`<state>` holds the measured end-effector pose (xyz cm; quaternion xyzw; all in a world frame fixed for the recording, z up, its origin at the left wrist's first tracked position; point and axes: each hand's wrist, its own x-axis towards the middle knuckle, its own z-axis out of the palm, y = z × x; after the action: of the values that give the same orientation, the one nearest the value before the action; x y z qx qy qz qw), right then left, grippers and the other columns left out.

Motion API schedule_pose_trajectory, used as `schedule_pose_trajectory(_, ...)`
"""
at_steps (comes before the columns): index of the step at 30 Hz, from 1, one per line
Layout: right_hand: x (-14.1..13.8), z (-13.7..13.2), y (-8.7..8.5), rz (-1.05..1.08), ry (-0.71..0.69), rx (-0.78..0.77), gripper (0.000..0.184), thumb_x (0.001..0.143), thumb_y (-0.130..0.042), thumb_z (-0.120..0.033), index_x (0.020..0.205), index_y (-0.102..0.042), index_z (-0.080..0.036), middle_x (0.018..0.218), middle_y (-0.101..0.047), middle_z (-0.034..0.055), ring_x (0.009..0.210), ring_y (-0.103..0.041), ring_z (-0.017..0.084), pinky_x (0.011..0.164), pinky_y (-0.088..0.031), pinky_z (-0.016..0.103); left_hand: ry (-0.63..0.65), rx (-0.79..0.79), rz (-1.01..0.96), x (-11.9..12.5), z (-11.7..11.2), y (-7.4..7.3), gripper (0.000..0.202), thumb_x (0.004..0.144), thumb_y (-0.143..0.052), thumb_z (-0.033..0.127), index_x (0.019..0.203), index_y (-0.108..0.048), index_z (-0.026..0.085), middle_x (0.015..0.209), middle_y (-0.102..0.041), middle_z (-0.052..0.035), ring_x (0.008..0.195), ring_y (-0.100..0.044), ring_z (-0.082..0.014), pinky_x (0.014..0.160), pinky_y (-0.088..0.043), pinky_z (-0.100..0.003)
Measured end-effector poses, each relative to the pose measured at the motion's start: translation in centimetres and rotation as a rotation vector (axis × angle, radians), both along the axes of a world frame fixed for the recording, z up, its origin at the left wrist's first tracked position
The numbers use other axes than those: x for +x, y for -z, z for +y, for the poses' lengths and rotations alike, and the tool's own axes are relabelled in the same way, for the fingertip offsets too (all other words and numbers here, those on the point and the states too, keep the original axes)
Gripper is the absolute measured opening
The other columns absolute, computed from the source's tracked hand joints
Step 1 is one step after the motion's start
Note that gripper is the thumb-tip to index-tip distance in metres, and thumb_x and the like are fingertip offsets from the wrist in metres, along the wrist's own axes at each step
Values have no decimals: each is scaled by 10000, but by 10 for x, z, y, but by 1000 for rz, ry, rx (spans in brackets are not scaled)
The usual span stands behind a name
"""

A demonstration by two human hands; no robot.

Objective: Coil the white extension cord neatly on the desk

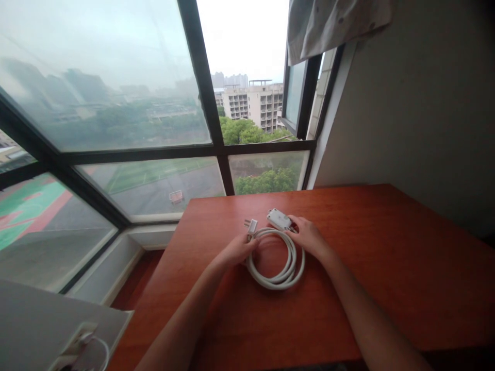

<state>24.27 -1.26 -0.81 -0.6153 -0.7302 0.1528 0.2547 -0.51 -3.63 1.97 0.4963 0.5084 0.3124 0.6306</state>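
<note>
A coiled white power cord (275, 284) lies in loops on the reddish-brown table. Its plug (252, 226), with metal prongs, points away from me at the coil's upper left. My left hand (240, 249) is closed around the left side of the loops, just below the plug. At the upper right of the coil is a white rectangular box (279, 219) that looks like the cord's other end. My right hand (308, 235) pinches the cord beside that box, thumb and fingers together. Parts of the cord are hidden under both hands.
The wooden table (394, 268) reaches from the window to a grey wall (417, 123) on the right. Dark window frames (218, 150) stand beyond it, one pane open under a hanging cloth (336, 26). At lower left, a wall outlet (79, 335) holds a plugged-in white cable.
</note>
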Motion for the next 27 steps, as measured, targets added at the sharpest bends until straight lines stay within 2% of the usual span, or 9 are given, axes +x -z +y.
schedule_pose_trajectory(3,1,2,3,-21,32,-4,436,806,-651,-370,1195,-583,-186,1042,-641,94,960,-599,211,802,-417,271,-63,151,115,-1,12,-1,318,659,-751,66,469,-525,181,419,-435,39,365,-360,-76,376,-184,-162)
schedule_pose_trajectory(5,1,3,4,-22,55,-11,420,808,-648,-378,1169,-585,-173,1048,-638,102,976,-594,214,804,-415,271,-100,267,208,0,15,-2,365,600,-786,49,430,-495,189,412,-387,47,379,-346,-79,402,-209,-158)
schedule_pose_trajectory(7,2,3,3,-12,62,-26,392,816,-637,-376,1141,-585,-164,1043,-640,103,973,-593,210,800,-414,267,-91,361,405,3,16,-5,362,578,-826,128,440,-499,197,431,-392,34,431,-428,-112,452,-290,-166)
schedule_pose_trajectory(9,3,3,1,0,52,-44,356,836,-612,-372,1121,-585,-161,1038,-644,101,961,-594,201,798,-412,260,-8,424,718,5,14,-10,308,615,-820,269,500,-544,198,495,-489,-10,550,-559,-177,546,-394,-206)
schedule_pose_trajectory(11,3,2,-1,-4,44,-52,330,862,-577,-380,1109,-585,-160,1039,-645,102,953,-594,196,802,-410,258,103,470,1035,8,10,-15,266,707,-736,425,643,-625,192,658,-629,-78,706,-644,-248,657,-464,-278)
schedule_pose_trajectory(14,-1,0,-1,-81,54,-37,319,888,-539,-395,1083,-593,-149,1051,-636,125,971,-585,216,827,-403,277,205,491,1318,11,4,-21,433,836,-515,581,891,-679,184,905,-703,-147,856,-673,-301,749,-495,-356)
schedule_pose_trajectory(19,-8,-2,0,-165,36,-18,285,908,-504,-350,1082,-607,-148,1055,-637,136,1005,-576,233,862,-395,292,216,490,1407,9,-4,-23,519,893,-379,598,974,-665,172,943,-708,-155,890,-680,-306,757,-508,-369)
schedule_pose_trajectory(23,-8,0,3,-91,53,14,356,901,-519,-353,1190,-573,-152,1096,-649,129,1011,-592,226,853,-412,288,215,531,1406,8,-13,-20,473,904,-385,559,1024,-615,164,936,-705,-151,877,-682,-309,741,-511,-379)
schedule_pose_trajectory(27,-11,3,8,14,62,54,352,882,-550,-350,1175,-590,-158,1108,-662,121,1011,-610,220,863,-433,288,242,562,1361,10,-17,-17,380,915,-421,473,1099,-553,168,969,-697,-140,894,-679,-297,751,-505,-367)
